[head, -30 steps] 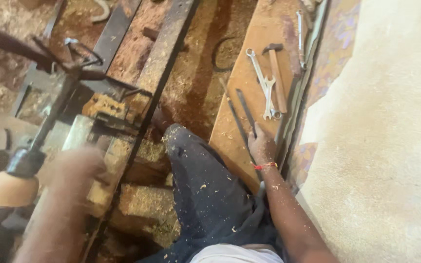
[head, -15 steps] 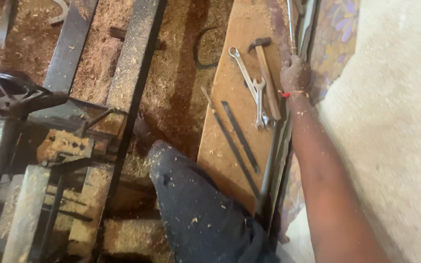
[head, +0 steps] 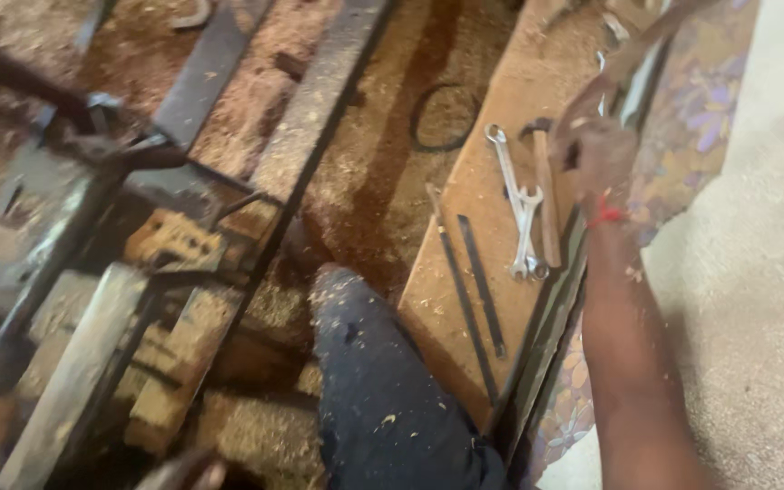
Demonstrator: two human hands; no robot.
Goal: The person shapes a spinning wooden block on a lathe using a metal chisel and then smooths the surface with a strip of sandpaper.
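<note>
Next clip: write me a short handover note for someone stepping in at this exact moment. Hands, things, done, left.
Right hand: stretched out over the far edge of the wooden board, beside the hammer; picture too blurred to tell whether it grips anything.
Left hand: not in view.
On the board: two spanners, hammer, two thin metal rods.
Done: nothing lifted.
Left: tools remain lying on the board.

Single head-worn view, steeply downward and fairly close, over wooden board (head: 465, 272), somewhat blurred.

A wooden worktop (head: 465, 272) is carrying two spanners (head: 517, 213), a hammer (head: 546, 195) and two flat dark rods (head: 474, 290), with sawdust covering the floor (head: 374, 172) beside it.
</note>
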